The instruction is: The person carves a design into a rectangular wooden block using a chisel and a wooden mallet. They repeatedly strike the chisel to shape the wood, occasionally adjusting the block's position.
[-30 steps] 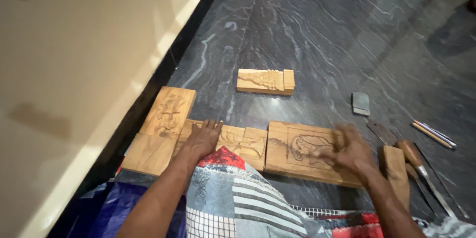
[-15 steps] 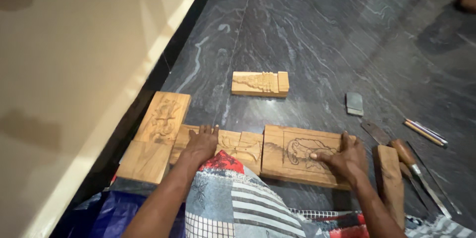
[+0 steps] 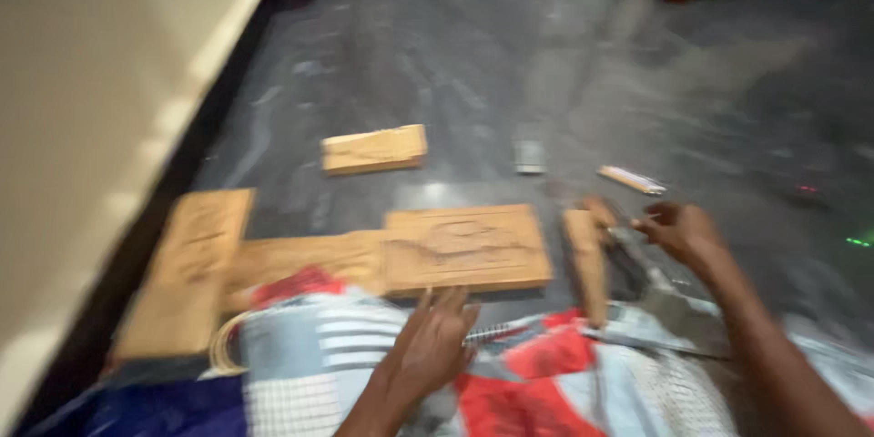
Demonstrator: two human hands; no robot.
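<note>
Floor: dark grey veined stone (image 3: 437,82), with a pale wall and skirting along its left edge; the whole view is blurred.
Left hand: the left hand (image 3: 435,339) lies palm down on the patchwork cloth (image 3: 546,382), fingers straight and slightly spread, gripping nothing; its fingertips (image 3: 446,299) sit just at the near edge of the carved wooden panel (image 3: 466,248).
Right hand: the right hand (image 3: 678,232) hovers over the tools (image 3: 628,264) to the right of the panel, fingers curled inward; whether they pinch anything I cannot tell through the blur.
Carved panel: flat on the floor, touching a second plank (image 3: 300,259) on its left, which meets a long carved plank (image 3: 187,269) lying beside the wall.
Wooden handle: a narrow wooden piece (image 3: 587,264) lies just right of the panel.
Farther off: a small wooden block (image 3: 374,148) lies well apart from the panel.
</note>
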